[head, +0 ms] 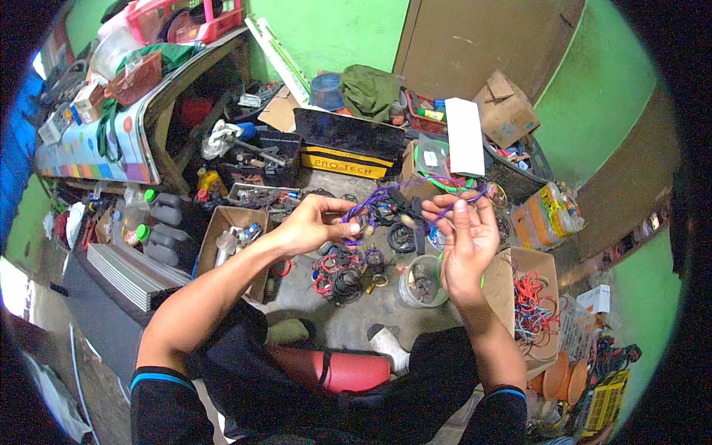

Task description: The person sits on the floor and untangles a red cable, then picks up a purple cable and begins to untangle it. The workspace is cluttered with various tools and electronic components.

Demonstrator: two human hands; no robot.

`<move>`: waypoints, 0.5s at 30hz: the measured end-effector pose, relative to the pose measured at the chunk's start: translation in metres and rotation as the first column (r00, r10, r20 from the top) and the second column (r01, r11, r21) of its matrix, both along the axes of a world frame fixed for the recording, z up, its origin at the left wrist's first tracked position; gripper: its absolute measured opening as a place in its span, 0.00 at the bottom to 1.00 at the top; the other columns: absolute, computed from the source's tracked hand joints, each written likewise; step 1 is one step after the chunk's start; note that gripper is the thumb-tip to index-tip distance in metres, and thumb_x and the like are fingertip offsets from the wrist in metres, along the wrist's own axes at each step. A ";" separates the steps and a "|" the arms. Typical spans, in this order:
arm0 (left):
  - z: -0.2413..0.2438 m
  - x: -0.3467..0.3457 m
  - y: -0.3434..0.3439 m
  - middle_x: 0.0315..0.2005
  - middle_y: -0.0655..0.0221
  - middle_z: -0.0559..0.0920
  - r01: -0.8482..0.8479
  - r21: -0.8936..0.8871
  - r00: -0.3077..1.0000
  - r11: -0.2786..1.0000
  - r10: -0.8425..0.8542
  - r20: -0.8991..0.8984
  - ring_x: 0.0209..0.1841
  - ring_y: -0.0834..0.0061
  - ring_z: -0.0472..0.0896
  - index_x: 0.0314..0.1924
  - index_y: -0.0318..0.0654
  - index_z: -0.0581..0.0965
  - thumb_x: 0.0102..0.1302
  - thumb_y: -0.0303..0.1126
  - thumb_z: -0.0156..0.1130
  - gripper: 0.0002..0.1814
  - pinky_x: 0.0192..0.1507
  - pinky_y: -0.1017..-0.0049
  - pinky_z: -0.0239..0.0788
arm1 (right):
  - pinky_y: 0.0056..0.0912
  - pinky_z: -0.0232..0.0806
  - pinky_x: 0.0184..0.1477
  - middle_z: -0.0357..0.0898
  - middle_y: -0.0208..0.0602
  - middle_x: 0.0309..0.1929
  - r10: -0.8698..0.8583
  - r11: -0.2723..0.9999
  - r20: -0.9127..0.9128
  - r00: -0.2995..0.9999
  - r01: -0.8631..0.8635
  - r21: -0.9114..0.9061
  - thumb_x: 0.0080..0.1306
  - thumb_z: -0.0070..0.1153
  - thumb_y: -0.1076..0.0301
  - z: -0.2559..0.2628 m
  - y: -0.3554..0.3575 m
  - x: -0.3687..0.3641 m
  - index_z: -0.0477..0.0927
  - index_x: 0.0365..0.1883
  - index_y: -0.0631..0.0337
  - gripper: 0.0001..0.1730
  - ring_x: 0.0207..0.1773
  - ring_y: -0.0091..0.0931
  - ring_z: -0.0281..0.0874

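A loosely bunched purple wire [384, 193] stretches between my two hands above the floor. The bunched end is pinched in the thumb and fingers of my left hand [320, 225]. My right hand [467, 236], palm up, holds a strand of the same wire between thumb and fingers. Below lies a pile of tangled red and black wires [340, 275]. Close by, a coil of black cable [401, 237] rests on the floor. A clear plastic tub [409, 292] with grey contents stands beneath my right hand, which partly hides it.
At right, a cardboard box [548, 256] holds red and blue wires. Another cardboard box [207, 245] with small parts stands at left, near green-capped dark bottles [167, 236]. An open black toolbox [350, 133] is ahead. A red cylinder [356, 370] lies between my legs.
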State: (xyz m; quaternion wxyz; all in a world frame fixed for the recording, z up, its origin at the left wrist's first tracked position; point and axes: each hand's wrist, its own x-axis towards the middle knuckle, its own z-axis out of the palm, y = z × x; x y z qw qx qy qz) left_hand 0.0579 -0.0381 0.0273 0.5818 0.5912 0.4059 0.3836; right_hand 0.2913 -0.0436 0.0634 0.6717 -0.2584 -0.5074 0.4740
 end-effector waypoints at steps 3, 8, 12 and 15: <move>0.000 0.002 0.000 0.35 0.72 0.80 0.048 0.059 0.998 0.997 -0.045 -0.048 0.39 0.83 0.78 0.52 0.29 0.76 0.61 0.25 0.65 0.19 0.44 0.77 0.74 | 0.37 0.77 0.44 0.79 0.53 0.41 -0.022 0.998 0.110 0.994 0.016 0.054 0.70 0.48 0.71 -0.007 0.000 -0.003 0.64 0.44 0.61 0.08 0.43 0.38 0.82; -0.001 0.006 -0.001 0.37 0.70 0.79 -0.017 -0.052 0.988 0.999 0.025 0.150 0.39 0.77 0.79 0.55 0.30 0.74 0.59 0.23 0.65 0.23 0.44 0.73 0.78 | 0.39 0.77 0.45 0.79 0.55 0.41 0.101 0.994 0.096 0.990 -0.097 -0.041 0.70 0.49 0.72 -0.004 -0.004 -0.003 0.63 0.42 0.60 0.08 0.44 0.39 0.81; -0.002 0.006 0.001 0.39 0.68 0.79 -0.114 -0.059 0.978 0.992 0.123 0.169 0.40 0.75 0.80 0.57 0.29 0.71 0.61 0.21 0.62 0.23 0.43 0.72 0.80 | 0.38 0.77 0.45 0.79 0.55 0.40 0.116 0.993 0.122 0.986 -0.111 -0.047 0.69 0.49 0.73 -0.005 -0.003 -0.001 0.62 0.42 0.61 0.09 0.44 0.39 0.81; -0.004 0.007 0.000 0.39 0.65 0.79 -0.108 -0.060 0.974 0.992 0.117 0.196 0.41 0.72 0.81 0.57 0.29 0.72 0.60 0.20 0.62 0.23 0.43 0.69 0.81 | 0.36 0.76 0.46 0.79 0.53 0.41 0.137 0.990 0.082 0.987 -0.134 -0.044 0.67 0.51 0.76 -0.015 0.002 -0.005 0.64 0.41 0.62 0.09 0.45 0.37 0.81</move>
